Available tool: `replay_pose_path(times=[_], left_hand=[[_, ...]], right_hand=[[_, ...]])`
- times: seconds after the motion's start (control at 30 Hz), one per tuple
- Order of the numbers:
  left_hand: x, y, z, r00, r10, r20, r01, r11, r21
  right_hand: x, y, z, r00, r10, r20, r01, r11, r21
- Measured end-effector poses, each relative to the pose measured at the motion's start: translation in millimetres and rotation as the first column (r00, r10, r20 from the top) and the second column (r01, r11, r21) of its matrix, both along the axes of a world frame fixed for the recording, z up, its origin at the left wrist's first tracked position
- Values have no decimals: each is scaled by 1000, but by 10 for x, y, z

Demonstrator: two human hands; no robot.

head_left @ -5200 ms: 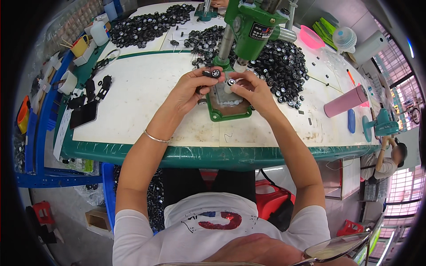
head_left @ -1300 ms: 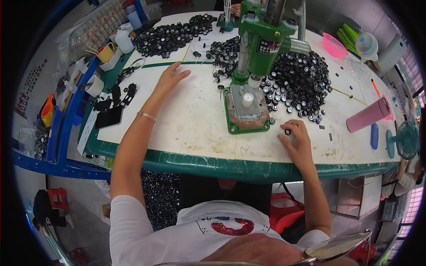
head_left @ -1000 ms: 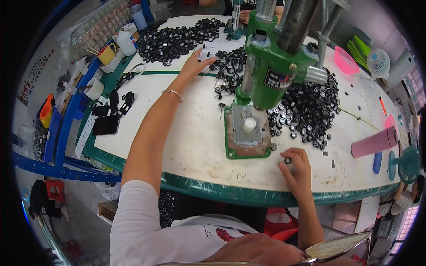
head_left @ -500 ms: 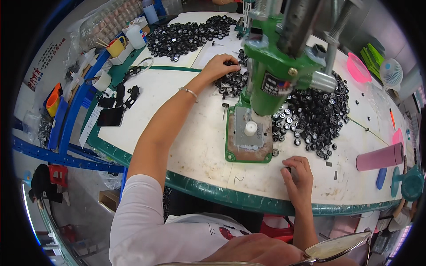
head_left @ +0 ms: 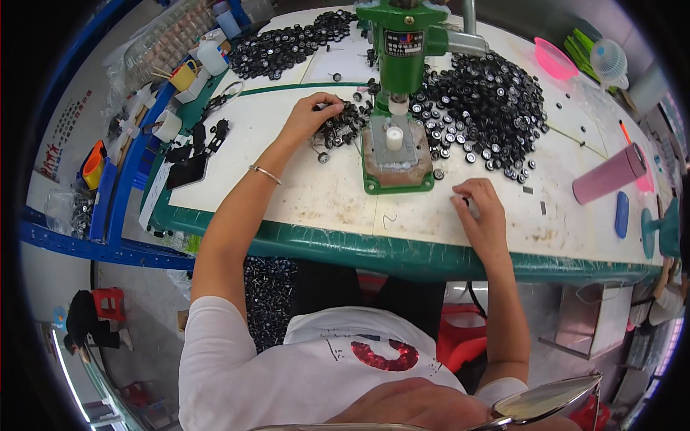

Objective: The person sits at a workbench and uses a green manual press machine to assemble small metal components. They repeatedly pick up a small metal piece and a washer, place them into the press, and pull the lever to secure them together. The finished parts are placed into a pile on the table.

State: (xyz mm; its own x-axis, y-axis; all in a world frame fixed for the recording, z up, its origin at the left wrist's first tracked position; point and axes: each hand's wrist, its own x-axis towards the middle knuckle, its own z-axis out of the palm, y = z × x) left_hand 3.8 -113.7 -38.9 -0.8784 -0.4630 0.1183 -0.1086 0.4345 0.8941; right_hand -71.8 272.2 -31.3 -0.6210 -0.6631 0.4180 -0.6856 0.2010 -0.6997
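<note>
My left hand point(head_left: 310, 117) is closed at the edge of a small heap of black wheels with thin metal axles point(head_left: 340, 128). A small dark piece, probably a wheel, shows between its thumb and fingers. My right hand point(head_left: 483, 215) rests over the table's near part, thumb and fingertips pinching a small black wheel point(head_left: 471, 204). Between my hands stands a green bench press point(head_left: 402, 61). A white round fixture point(head_left: 394, 138) sits on its base plate, under the ram point(head_left: 398, 105), with a gap between them.
A large pile of black wheels point(head_left: 492, 108) lies right of the press, another pile point(head_left: 280, 54) at the far left. A pink tumbler point(head_left: 609, 174), blue case point(head_left: 622, 214) and pink basin point(head_left: 555, 59) are on the right. A phone point(head_left: 187, 172) and black plastic parts point(head_left: 208, 136) lie left.
The view has tilted lower, so the press and table sit higher in the picture. My left hand has drawn slightly back from the heap's far part; my right hand still pinches the wheel.
</note>
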Motion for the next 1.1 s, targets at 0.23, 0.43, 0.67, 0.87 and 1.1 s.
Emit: replay_pose_path(times=[0.23,0.43,0.67,0.87,1.1], left_hand=[[702,288,132,975,52,-215,-109,959,-263],[1209,566,85,987,121,-107,-150,929,-339],[1189,509,106,1000,-10,13,12,972,-233],[1124,594,286,989,68,-131,-53,992,118],[679,930,394,963,10,-269,124,871,476]], right_hand=[[42,84,26,1000,12,-9,-12,1000,25],[120,210,65,996,-36,-87,48,989,141],[23,162,166,997,-77,0,75,970,233],[-49,-337,327,997,46,62,-42,997,-67],[-92,-1081,412,987,147,62,-141,986,-92]])
